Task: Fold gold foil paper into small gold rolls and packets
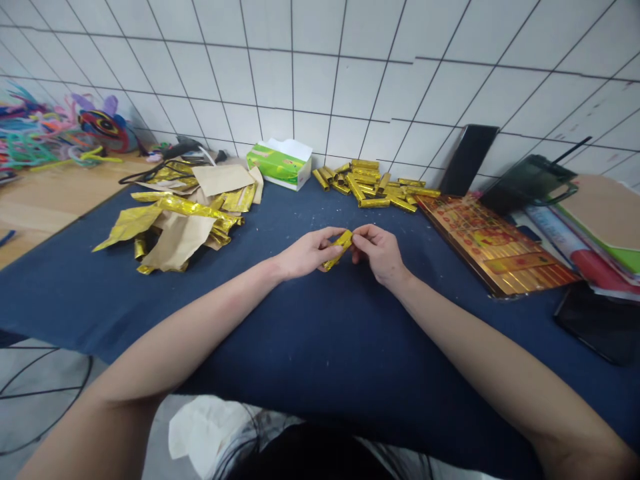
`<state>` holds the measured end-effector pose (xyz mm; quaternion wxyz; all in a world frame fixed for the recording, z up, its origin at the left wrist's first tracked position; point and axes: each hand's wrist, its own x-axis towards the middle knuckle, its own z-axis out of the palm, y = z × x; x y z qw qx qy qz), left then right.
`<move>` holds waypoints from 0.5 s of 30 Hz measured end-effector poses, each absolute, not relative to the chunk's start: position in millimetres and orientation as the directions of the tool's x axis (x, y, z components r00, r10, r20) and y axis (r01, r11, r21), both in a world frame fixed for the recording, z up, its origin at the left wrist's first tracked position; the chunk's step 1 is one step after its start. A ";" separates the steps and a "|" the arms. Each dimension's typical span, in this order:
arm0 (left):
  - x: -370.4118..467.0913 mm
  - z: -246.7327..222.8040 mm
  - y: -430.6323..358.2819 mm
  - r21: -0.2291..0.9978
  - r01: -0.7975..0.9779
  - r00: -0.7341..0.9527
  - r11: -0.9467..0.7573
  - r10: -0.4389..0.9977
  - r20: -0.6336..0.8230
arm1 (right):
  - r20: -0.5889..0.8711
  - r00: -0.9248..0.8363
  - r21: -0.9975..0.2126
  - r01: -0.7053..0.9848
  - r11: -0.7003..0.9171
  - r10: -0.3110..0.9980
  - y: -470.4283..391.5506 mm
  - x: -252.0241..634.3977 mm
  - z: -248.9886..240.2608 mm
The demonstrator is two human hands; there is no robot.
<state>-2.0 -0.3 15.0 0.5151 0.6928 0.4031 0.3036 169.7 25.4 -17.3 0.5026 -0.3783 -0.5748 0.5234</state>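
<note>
Both hands meet over the middle of the dark blue cloth (310, 333). My left hand (305, 253) grips the lower end of a small gold foil roll (339, 247), and my right hand (380, 252) pinches its upper end with thumb and fingers. The roll is tilted, held just above the cloth. Behind the hands, near the wall, lies a pile of finished gold rolls (373, 183). To the left is a heap of loose gold foil sheets and brown paper (183, 213).
A green tissue box (279, 163) stands by the tiled wall. A stack of gold-and-red printed sheets (495, 243) lies at right, with a black tablet (467, 160), folders (595, 233) and a dark phone (597, 323). Colourful pipe cleaners (55, 137) lie on the wooden table at far left.
</note>
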 end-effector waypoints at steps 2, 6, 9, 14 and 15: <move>-2.6 16.1 0.4 0.964 0.248 0.463 -0.092 0.885 -0.035 | 0.151 -0.257 -0.986 -0.108 0.127 0.955 26.8 171.0 -16.6; -3.4 19.1 0.8 0.959 0.260 0.482 -0.110 0.876 -0.030 | 0.110 -0.333 -0.990 -0.124 0.073 0.937 28.3 173.8 -16.2; -2.8 20.4 0.0 0.962 0.257 0.486 -0.091 0.873 -0.047 | 0.089 -0.386 -0.991 -0.124 0.044 0.918 28.0 175.7 -15.8; -0.4 18.3 -2.5 0.974 0.227 0.478 -0.015 0.873 -0.098 | 0.069 -0.427 -0.994 -0.104 0.026 0.902 26.2 175.1 -13.5; 0.1 17.4 -2.5 0.979 0.202 0.470 0.010 0.876 -0.106 | 0.077 -0.412 -0.993 -0.115 0.032 0.908 26.0 174.4 -13.1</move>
